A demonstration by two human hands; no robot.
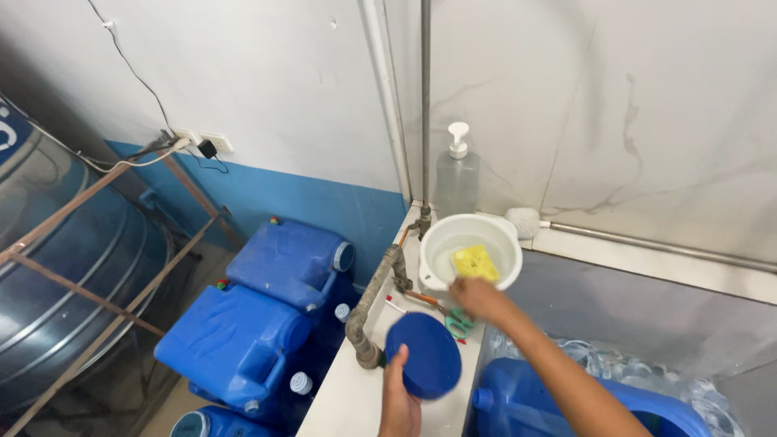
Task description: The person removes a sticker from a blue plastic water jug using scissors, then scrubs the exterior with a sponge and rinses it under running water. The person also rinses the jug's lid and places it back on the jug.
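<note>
1. Left hand point(399, 402) at 6 o'clock, bottom edge of view, grasping the round blue lid point(423, 354) by its lower rim; lid held above the white ledge point(348, 396), flat face toward the camera.
2. Right hand point(476, 296) just past the lid at 12 o'clock from it, forearm coming in from 4 o'clock. Fingers reach over the near rim of the white basin point(469, 249) toward the yellow sponge point(475, 263); whether they have closed on it cannot be told, grip is hidden.
3. Judged step: fetching the sponge to scrub the lid. Next move calls for a firm pinch on the sponge, then bringing it back to the lid face while the left hand keeps the lid steady.
4. In the way: the basin rim, and the rusty pipe with tap point(374, 303) at 9 o'clock of the lid, close enough to knock. A small green item point(459, 322) lies on the ledge under the right wrist; its kind is unclear.
5. Blue water container point(526, 396) at 5 o'clock below the forearm.
6. Stacked blue jugs point(259, 307) at 9 o'clock, on the floor left of the ledge.
7. Far: clear pump bottle point(457, 174) at 12 o'clock behind the basin, white scrub ball point(523, 220) at 1 o'clock, large tank point(65, 267) far at 9 o'clock.
</note>
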